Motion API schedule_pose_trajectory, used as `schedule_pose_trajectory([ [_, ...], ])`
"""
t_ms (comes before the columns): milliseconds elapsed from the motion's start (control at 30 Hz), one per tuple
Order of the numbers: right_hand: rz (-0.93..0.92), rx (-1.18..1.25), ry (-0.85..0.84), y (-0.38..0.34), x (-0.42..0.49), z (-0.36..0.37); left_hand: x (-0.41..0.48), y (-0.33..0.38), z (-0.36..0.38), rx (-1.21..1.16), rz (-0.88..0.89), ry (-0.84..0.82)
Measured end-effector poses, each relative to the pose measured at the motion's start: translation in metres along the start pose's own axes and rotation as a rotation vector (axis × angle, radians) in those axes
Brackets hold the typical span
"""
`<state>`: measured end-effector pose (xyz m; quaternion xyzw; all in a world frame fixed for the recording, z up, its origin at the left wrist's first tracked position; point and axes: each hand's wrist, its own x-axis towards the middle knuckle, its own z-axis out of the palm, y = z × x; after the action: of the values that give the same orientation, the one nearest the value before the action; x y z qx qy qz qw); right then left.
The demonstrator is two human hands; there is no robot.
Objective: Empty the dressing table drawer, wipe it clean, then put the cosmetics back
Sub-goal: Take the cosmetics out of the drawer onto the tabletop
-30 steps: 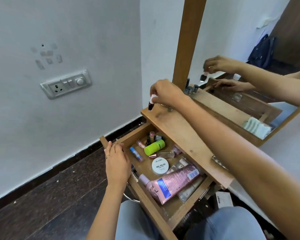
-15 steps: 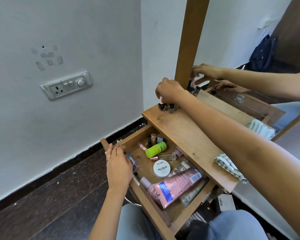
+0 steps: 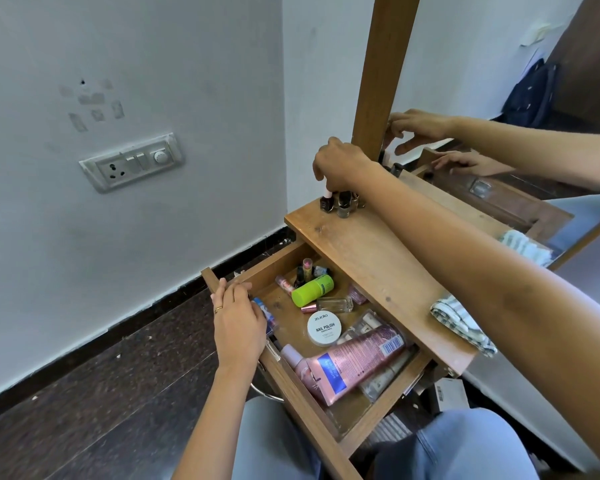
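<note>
My right hand [image 3: 342, 166] is reached out ahead of me, its fingertips pinched on the pale cap of a polish bottle [image 3: 327, 202] that stands on the table top [image 3: 378, 258], touching or almost touching a few other small bottles [image 3: 344, 206] under my palm. My left hand [image 3: 238, 325] holds the drawer [image 3: 291, 320] by its front rail, thumb outside, fingers curled down inside just above a blue tube [image 3: 265, 311]; I cannot tell if they touch it. The emptying looks barely begun: to the right of my left hand the drawer holds a green bottle [image 3: 312, 289], a white tub [image 3: 324, 328], a pink tube [image 3: 357, 362] and more. The worry is that cluster under my right hand. It sits close to the table's corner, so if I let go with the bottle tilted, or catch a cap as my fingers lift away, one could knock the rest over and roll off the edge or down into the drawer. My right forearm also passes just beside the cloth [image 3: 459, 322], which overhangs the table edge and could be swept off. And the drawer is pulled far out, so leaning on the rail could tip it.
</note>
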<state>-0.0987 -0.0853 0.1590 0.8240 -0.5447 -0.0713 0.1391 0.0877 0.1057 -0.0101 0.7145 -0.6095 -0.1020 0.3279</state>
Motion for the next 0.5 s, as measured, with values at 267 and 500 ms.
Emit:
schedule_pose_trajectory([
  [267,0.042,0.746,0.192,-0.077,-0.081,0.005,0.0,-0.001,0.001,-0.013,-0.001,0.003],
  [500,0.039,0.482,-0.159,-0.138,-0.11,0.112,0.002,-0.003,0.001,0.009,0.008,-0.014],
])
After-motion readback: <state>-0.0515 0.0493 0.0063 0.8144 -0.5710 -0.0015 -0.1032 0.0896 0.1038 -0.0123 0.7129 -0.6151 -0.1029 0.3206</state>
